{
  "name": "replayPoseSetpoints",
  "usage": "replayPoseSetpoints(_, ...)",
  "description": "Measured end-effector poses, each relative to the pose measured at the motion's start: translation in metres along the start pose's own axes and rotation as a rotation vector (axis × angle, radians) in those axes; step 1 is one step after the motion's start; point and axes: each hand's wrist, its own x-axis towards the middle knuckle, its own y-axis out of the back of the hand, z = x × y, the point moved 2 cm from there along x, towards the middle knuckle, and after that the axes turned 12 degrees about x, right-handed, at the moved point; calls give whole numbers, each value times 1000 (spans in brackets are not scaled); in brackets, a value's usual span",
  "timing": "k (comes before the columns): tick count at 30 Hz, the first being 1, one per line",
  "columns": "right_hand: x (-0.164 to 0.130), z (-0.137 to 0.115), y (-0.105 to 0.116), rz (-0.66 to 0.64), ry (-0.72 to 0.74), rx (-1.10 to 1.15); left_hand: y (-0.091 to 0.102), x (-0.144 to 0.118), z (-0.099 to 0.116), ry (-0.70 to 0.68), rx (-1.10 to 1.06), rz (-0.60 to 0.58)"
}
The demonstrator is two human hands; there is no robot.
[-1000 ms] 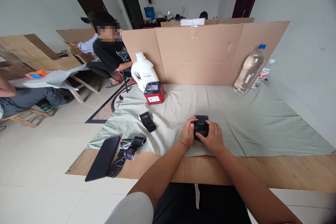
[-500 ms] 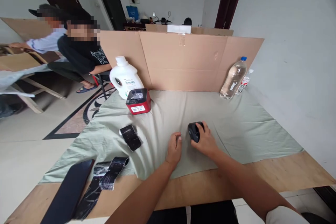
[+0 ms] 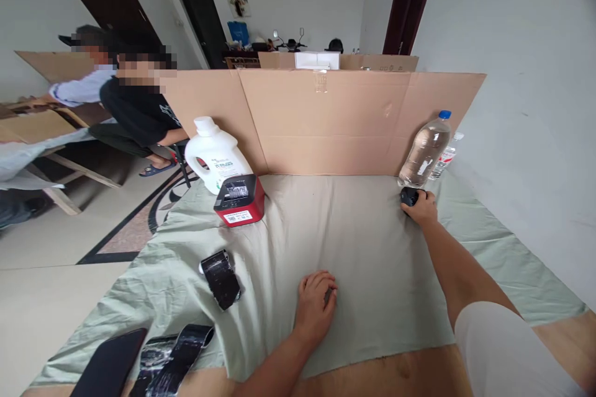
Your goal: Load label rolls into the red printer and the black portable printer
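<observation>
The right hand (image 3: 421,206), fingers clamped on a small black gadget (image 3: 408,196), sets it beside the water bottle (image 3: 424,150) (apparently near done), while the left hand (image 3: 315,305) rests loosely curled and holding nothing on the desk's cloth (image 3: 363,248)

No wording could be read for certain. The white jug (image 3: 213,157) bore a green-printed label, the red box (image 3: 239,201) a white sticker with a small square code, and the water bottle (image 3: 424,150) a label, all too small to make out.
</observation>
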Motion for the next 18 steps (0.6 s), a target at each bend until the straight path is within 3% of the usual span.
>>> replayPoseSetpoints(4, -10, -3, -5, 33, 56, -66, 3, -2, 7, -2, -13, -10)
replayPoseSetpoints(7, -48, -17, -17, 85, 246, -84, 1, -4, 12, 17, -64, -7)
replayPoseSetpoints(11, -138, -43, -36, -192, 622, 88, 15, 12, -10, 154, -225, 100)
replayPoseSetpoints(14, -197, -66, -44, -472, 798, 235, 66, 49, -56, 232, -249, 357)
replayPoseSetpoints(16, -214, -90, -51, -609, 788, 330, 113, 80, -95, 323, -202, 575)
replayPoseSetpoints(18, -215, -124, -65, -690, 712, 444, 157, 107, -137, 517, -178, 719)
